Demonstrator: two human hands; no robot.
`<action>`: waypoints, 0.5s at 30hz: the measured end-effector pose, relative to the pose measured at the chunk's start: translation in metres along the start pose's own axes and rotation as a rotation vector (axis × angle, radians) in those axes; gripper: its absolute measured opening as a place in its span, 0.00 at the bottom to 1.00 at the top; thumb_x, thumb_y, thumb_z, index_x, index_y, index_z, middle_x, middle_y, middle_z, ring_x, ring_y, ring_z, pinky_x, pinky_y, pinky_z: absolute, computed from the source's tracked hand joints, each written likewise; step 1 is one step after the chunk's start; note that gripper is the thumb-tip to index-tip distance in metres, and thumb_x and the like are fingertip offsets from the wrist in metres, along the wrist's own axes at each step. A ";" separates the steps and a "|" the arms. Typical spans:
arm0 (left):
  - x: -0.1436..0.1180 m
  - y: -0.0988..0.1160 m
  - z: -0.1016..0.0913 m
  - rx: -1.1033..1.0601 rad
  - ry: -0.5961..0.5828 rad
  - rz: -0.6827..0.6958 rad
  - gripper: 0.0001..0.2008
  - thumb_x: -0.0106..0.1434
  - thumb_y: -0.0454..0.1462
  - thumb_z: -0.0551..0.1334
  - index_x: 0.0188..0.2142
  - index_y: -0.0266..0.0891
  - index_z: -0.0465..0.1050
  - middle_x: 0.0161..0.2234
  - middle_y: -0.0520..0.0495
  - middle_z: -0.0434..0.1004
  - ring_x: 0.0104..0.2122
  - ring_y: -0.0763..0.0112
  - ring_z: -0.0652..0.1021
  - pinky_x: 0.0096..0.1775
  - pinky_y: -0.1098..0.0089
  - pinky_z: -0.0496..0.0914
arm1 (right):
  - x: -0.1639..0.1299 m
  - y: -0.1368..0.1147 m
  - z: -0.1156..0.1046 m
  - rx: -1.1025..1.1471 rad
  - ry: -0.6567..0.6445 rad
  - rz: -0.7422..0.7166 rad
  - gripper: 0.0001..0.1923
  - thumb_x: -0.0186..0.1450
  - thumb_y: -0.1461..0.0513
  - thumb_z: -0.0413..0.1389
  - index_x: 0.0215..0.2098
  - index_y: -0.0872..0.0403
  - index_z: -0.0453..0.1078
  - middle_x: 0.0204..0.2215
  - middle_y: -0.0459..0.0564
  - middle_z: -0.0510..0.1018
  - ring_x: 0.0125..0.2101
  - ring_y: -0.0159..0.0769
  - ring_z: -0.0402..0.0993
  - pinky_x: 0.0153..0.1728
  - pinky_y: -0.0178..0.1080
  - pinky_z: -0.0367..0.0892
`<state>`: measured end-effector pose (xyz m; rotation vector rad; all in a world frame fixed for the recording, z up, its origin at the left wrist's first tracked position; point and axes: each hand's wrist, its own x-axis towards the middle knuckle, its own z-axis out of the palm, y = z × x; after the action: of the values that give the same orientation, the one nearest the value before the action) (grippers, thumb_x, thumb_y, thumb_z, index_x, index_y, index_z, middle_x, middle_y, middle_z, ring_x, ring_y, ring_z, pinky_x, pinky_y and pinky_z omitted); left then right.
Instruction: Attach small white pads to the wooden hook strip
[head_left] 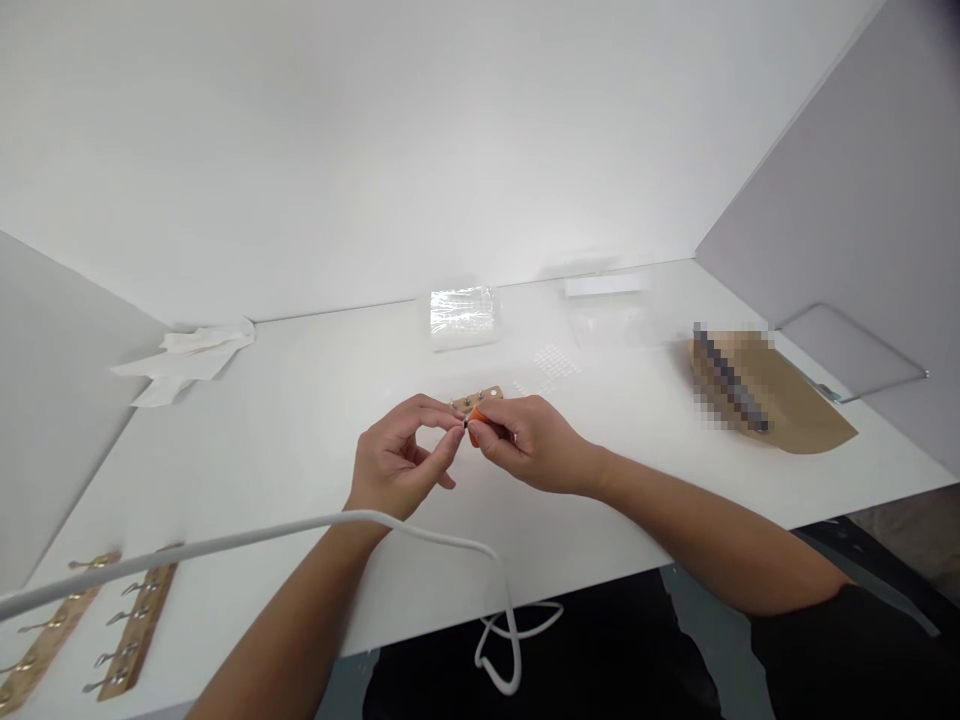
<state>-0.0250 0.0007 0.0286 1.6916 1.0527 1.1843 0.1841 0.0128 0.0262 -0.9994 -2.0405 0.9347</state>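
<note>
My right hand point(525, 440) is closed around a small orange object point(475, 426), whose kind I cannot tell because the fingers cover most of it. Against its left end, my left hand point(401, 455) pinches with thumb and forefinger at a tiny dark and whitish piece point(465, 423); it is too small to name. The hands meet at the fingertips above the white table. Just behind them lies a wooden hook rack point(491, 393) with small metal hooks, partly hidden by my fingers.
Two more wooden hook racks point(139, 630) lie at the front left. A white cable point(300, 522) crosses in front of my left forearm. Behind are small clear pads point(556, 362), a clear plastic pack point(463, 318) and a plastic bag point(607, 310). White tissues point(199, 355) and brown paper point(802, 405) flank these.
</note>
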 end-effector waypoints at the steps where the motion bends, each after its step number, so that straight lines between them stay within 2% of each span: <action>1: 0.000 -0.001 -0.001 -0.021 -0.012 -0.009 0.05 0.68 0.38 0.69 0.39 0.39 0.83 0.39 0.44 0.80 0.33 0.70 0.81 0.20 0.73 0.83 | 0.000 -0.001 0.000 0.004 0.001 -0.007 0.15 0.75 0.58 0.49 0.30 0.52 0.63 0.22 0.40 0.65 0.24 0.28 0.58 0.29 0.34 0.58; 6: 0.000 -0.004 -0.003 -0.098 -0.047 -0.073 0.07 0.68 0.40 0.69 0.39 0.39 0.83 0.40 0.43 0.79 0.30 0.72 0.79 0.19 0.71 0.83 | 0.000 -0.003 -0.002 0.022 0.013 -0.021 0.14 0.75 0.58 0.50 0.30 0.52 0.63 0.22 0.40 0.67 0.23 0.27 0.58 0.29 0.34 0.57; 15: 0.001 -0.005 -0.004 -0.177 -0.100 -0.128 0.09 0.69 0.42 0.67 0.39 0.38 0.82 0.38 0.43 0.77 0.33 0.68 0.79 0.18 0.72 0.82 | 0.000 0.000 -0.001 0.094 -0.022 -0.020 0.13 0.75 0.58 0.51 0.32 0.53 0.68 0.24 0.40 0.69 0.24 0.27 0.60 0.28 0.33 0.58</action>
<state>-0.0291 0.0033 0.0254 1.5074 0.9516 1.0669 0.1850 0.0133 0.0264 -0.9212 -2.0014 1.0254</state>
